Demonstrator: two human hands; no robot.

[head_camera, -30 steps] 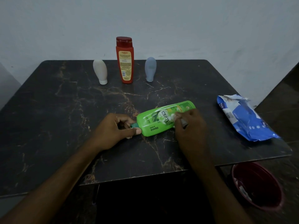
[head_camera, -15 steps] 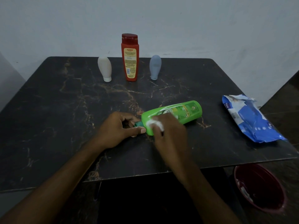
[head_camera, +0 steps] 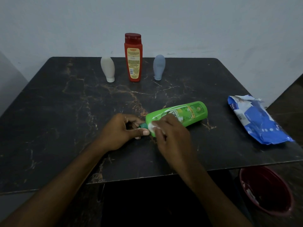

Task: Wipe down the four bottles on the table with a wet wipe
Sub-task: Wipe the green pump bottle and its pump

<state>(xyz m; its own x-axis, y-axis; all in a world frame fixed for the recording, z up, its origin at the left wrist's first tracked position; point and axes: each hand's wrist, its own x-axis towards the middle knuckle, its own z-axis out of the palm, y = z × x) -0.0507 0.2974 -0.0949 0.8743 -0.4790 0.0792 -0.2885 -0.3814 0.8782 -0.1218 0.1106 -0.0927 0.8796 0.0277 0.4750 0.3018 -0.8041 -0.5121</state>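
A green bottle (head_camera: 188, 113) lies on its side near the middle of the dark marble table (head_camera: 65, 112), cap toward the left. My left hand (head_camera: 120, 131) pinches its teal cap (head_camera: 143, 125). My right hand (head_camera: 170, 133) holds a white wet wipe (head_camera: 153, 126) against the bottle's shoulder next to the cap. At the back of the table stand a white bottle (head_camera: 107, 69), a red bottle (head_camera: 133, 58) and a grey-blue bottle (head_camera: 159, 67), all upright and apart.
A blue wet-wipe pack (head_camera: 255, 122), torn open, lies at the table's right edge. Below the front right corner, on the floor, sits a red bin (head_camera: 265, 192) with some white scraps inside. A pale wall rises behind the table.
My right hand slid the wipe from the bottle's label area leftward to the shoulder by the cap. The left hand stayed on the cap. The head camera shifted a little.
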